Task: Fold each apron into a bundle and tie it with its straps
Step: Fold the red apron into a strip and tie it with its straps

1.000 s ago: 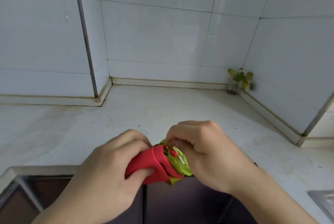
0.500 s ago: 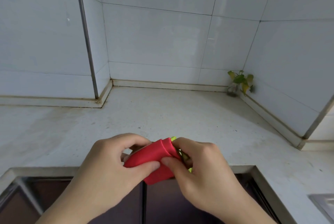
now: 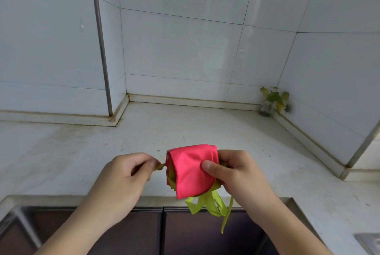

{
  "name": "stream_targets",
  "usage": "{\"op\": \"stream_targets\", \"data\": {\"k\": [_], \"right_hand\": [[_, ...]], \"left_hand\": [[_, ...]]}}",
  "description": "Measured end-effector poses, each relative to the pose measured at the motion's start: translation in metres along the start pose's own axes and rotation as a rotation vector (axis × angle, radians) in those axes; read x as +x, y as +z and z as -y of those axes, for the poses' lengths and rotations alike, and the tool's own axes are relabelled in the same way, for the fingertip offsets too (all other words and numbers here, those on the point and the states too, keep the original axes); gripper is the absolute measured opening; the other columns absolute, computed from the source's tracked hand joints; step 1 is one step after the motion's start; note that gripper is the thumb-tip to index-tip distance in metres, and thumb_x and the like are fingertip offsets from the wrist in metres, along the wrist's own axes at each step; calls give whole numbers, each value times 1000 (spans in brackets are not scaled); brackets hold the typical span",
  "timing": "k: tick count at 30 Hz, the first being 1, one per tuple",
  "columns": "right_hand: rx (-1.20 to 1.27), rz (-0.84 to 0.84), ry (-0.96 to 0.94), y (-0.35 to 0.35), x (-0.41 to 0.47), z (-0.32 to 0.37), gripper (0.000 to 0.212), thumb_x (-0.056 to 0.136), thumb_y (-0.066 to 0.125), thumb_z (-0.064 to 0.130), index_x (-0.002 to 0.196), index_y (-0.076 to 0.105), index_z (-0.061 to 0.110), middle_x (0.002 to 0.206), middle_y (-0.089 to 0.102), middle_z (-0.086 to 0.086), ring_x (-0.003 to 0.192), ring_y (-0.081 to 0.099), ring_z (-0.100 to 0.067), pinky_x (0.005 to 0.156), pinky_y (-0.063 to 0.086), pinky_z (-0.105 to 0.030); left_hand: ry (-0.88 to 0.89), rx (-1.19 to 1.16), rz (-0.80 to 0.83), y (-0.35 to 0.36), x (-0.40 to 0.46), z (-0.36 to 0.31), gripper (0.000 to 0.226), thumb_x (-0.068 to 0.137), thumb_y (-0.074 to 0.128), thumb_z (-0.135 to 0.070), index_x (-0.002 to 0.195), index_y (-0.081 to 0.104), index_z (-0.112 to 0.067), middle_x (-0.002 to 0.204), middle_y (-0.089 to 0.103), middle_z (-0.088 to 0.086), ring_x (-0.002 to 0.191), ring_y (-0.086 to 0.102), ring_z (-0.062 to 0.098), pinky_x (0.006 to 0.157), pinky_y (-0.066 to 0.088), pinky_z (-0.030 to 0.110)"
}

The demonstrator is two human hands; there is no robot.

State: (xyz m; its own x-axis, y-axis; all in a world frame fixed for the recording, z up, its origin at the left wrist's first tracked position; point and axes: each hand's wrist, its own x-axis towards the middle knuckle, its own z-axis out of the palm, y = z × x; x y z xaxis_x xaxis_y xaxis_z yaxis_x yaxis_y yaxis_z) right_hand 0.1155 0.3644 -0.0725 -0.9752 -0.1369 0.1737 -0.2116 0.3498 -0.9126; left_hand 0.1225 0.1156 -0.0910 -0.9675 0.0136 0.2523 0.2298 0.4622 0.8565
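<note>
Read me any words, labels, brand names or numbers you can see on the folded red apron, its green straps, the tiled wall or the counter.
None: no text shows on the folded red fabric apron bundle, its lime-green straps, the white tiled wall or the pale stone counter.

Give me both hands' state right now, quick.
Left hand: closed, pinching a green strap.
Right hand: closed, gripping the folded red apron bundle.

1. Right hand [image 3: 236,174] grips the folded red apron bundle [image 3: 191,170], thumb pressed on its front.
2. Left hand [image 3: 125,174] pinches a green strap [image 3: 160,166] at the bundle's left edge.
3. Loose green strap ends [image 3: 207,205] hang below, over the near worktop [image 3: 185,129] edge.
4. Small plant [image 3: 273,100] in far right corner.
</note>
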Motion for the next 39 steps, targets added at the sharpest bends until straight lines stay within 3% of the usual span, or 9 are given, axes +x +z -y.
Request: {"op": "stream_targets", "data": {"k": [5,11,15,21,25,28,33,37,39], "right_hand": [[235,-5,189,5,22,-12,43,95,71,16,61,45,13,56,27,0,49,21,-15,46,19,-27],[352,-49,342,12,44,-33,56,92,69,6,50,36,22,54,23,1,45,19,-15,46,14,-26],[221,-78,388,18,58,-49,46,90,71,12,60,36,13,59,22,-2,48,18,-17,51,12,-32],[-218,-130,369,37,90,-62,40,81,69,21,56,39,15,53,29,-1,48,30,-19,48,24,-27],[-371,-111,404,55,99,-74,38,76,68,25,55,38,16,49,31,4,44,30,-16,36,23,-23],[-401,-113,420,63,99,-85,37,79,68,32,61,41,15,56,38,4,45,33,-13,34,23,-21],[-446,-59,388,57,96,-90,41,89,64,41,66,44,15,59,43,3,48,38,-12,41,28,-21],[-163,-17,377,35,94,-82,11,88,65,21,95,63,14,82,67,1,67,59,-11,54,42,-22],[-108,-12,289,23,93,-75,13,85,59,4,89,69,11,72,64,3,65,56,-11,57,41,-24]], "left_hand": [[12,204,103,4,10,4,23,102,56,-38,84,71,-37,53,45,-5,49,39,10,51,25,23],[-27,324,155,8,26,25,31,103,58,-31,74,69,-27,49,45,-8,47,39,9,49,30,23],[-66,310,159,14,35,34,34,103,58,-32,72,68,-25,47,45,-9,46,38,8,47,29,22],[-26,261,152,36,55,33,32,102,58,-34,73,68,-25,56,54,-12,50,46,6,51,34,19],[-30,147,223,60,71,42,32,100,65,-28,69,73,-26,88,66,-11,86,60,-2,79,42,20],[-118,-54,205,74,79,46,33,101,65,-20,71,78,-24,93,75,-16,92,65,-5,86,45,21],[-119,165,164,99,87,45,29,104,56,-34,80,73,-31,86,73,-16,86,64,1,80,52,28],[-119,268,143,105,81,47,28,104,54,-41,84,70,-28,80,72,-7,75,66,8,68,51,33],[-140,213,139,106,78,45,21,99,59,-41,84,72,-33,81,72,-14,77,66,4,65,49,25]]}}
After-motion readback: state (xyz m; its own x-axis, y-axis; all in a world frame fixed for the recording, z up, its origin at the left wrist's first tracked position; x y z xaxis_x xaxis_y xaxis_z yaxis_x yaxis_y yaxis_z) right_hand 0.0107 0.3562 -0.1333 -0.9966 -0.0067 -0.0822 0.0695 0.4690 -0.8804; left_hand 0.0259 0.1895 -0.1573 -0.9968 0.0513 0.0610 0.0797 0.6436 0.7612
